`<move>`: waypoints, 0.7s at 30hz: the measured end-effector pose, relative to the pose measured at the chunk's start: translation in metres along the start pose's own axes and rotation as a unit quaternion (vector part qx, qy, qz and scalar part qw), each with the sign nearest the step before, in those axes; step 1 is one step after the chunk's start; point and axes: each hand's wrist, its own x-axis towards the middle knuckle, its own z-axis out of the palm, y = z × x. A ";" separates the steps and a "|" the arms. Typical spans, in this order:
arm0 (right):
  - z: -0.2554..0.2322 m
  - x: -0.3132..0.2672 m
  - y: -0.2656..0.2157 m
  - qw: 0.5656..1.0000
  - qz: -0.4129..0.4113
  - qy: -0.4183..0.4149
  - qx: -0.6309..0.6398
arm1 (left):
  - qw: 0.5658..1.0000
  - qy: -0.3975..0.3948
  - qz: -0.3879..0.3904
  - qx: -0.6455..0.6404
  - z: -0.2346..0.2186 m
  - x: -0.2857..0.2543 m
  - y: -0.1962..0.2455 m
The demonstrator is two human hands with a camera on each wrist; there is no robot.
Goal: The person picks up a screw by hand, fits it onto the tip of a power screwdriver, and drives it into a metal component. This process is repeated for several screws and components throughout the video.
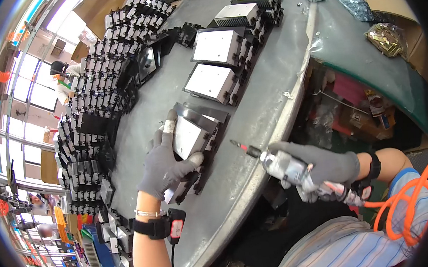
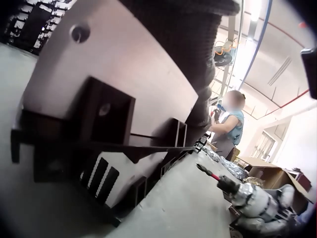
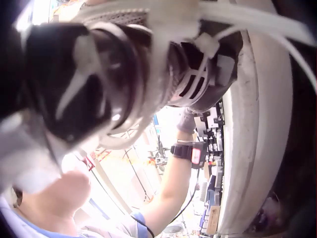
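Observation:
In the head view, my gloved left hand (image 1: 162,166) holds a silver-topped black housing (image 1: 188,139) on the grey table, index finger along its far side and thumb at its near edge. A screw hole and black clip-like brackets show on this housing (image 2: 114,64) in the left wrist view. My gloved right hand (image 1: 331,167) grips an air screwdriver (image 1: 288,168) wrapped in clear plastic, held past the table edge. Its bit (image 1: 238,144) points left toward the housing, apart from it. An orange coiled hose (image 1: 416,189) runs from the tool's rear.
A row of similar housings (image 1: 212,83) extends up the table (image 1: 147,106). Stacks of black-and-silver parts (image 1: 97,97) line the left side. Bags of small hardware (image 1: 385,39) lie at the far right, above a shelf with boxes (image 1: 367,123). Another person (image 2: 230,124) stands beyond.

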 end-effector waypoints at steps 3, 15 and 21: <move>-0.004 0.003 -0.005 0.999 -0.010 0.031 -0.029 | 0.999 0.042 0.001 -0.034 0.003 -0.021 0.003; 0.022 0.003 0.014 0.998 0.053 -0.020 -0.020 | 0.990 0.128 -0.024 -0.056 0.015 -0.066 0.003; 0.040 0.007 0.022 0.995 0.064 -0.053 -0.059 | 0.993 0.105 -0.053 0.006 0.020 -0.060 0.004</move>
